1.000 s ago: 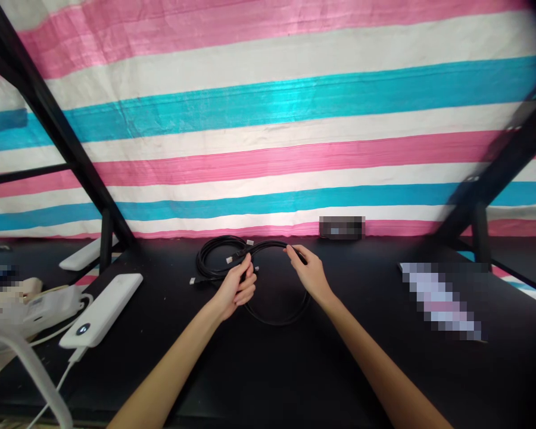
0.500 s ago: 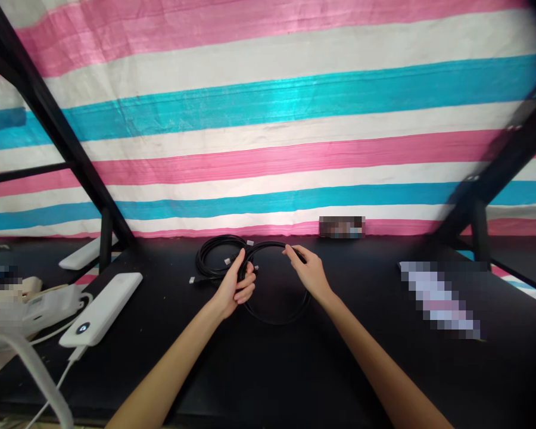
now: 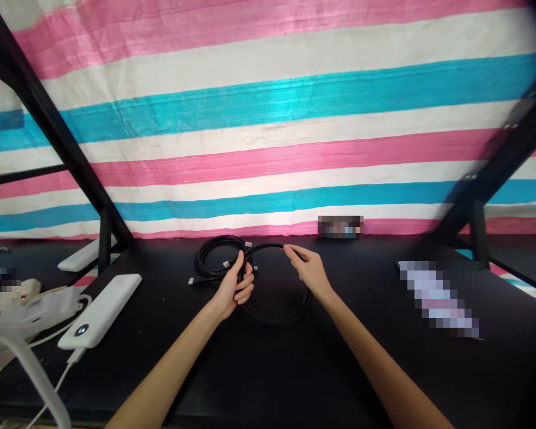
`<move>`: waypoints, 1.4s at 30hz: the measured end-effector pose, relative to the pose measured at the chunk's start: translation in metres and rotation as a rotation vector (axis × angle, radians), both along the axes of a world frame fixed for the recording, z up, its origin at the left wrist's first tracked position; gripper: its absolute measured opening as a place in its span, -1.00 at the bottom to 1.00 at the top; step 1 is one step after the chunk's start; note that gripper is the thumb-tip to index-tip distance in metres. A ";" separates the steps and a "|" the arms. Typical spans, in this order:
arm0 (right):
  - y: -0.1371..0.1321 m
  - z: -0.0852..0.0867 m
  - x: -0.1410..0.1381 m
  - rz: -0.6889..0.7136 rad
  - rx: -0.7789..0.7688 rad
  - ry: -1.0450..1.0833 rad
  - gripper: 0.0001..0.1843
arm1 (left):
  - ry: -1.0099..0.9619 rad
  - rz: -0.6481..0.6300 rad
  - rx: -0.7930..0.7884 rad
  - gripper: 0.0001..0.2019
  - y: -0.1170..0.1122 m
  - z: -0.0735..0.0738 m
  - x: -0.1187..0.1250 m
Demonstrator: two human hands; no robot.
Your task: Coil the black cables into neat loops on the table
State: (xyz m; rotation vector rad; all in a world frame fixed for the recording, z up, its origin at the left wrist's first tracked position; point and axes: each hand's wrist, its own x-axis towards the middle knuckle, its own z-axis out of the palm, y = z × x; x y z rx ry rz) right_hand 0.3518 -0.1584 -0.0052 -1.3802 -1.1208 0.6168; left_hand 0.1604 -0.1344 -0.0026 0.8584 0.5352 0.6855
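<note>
A black cable (image 3: 274,323) forms a loop between my two hands, low over the black table. My left hand (image 3: 236,286) is closed round the left side of the loop, thumb pointing up. On the upper right of the loop, my right hand (image 3: 310,271) pinches the cable between thumb and fingers. Just behind my left hand lies a second coil of black cable (image 3: 199,262). Pale metal plugs, one of them a USB plug (image 3: 191,281), show around this coil. Whether the two coils are joined is hidden by my left hand.
The black table (image 3: 259,381) meets a striped sheet (image 3: 268,143) at the back. On the left lie a white power bank (image 3: 102,310) with a cord, a second white slab (image 3: 81,255) and a power strip (image 3: 49,310). Blurred-out items (image 3: 339,227) stand behind and rightward. Black frame bars rise on both sides.
Almost nothing differs. The whole view has shifted very slightly, and both hands keep their hold on the cable loop.
</note>
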 end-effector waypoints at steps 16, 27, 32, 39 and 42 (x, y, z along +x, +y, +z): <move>-0.002 0.000 -0.003 0.039 0.054 -0.231 -0.59 | -0.018 -0.001 -0.026 -0.66 -0.004 0.003 0.002; -0.004 0.001 -0.007 0.009 0.040 -0.232 -0.55 | -0.188 -0.064 -0.170 -0.45 0.003 -0.002 -0.002; -0.004 0.002 -0.008 0.013 0.067 -0.246 -0.57 | -0.184 -0.055 -0.207 -0.51 0.004 -0.001 -0.002; 0.000 -0.009 -0.008 0.178 -0.140 -0.194 -0.72 | -0.317 0.056 -0.311 -0.60 0.005 0.003 -0.008; 0.001 -0.014 -0.007 0.296 -0.234 -0.125 -0.76 | -0.362 0.121 -0.367 -0.64 0.005 0.004 -0.010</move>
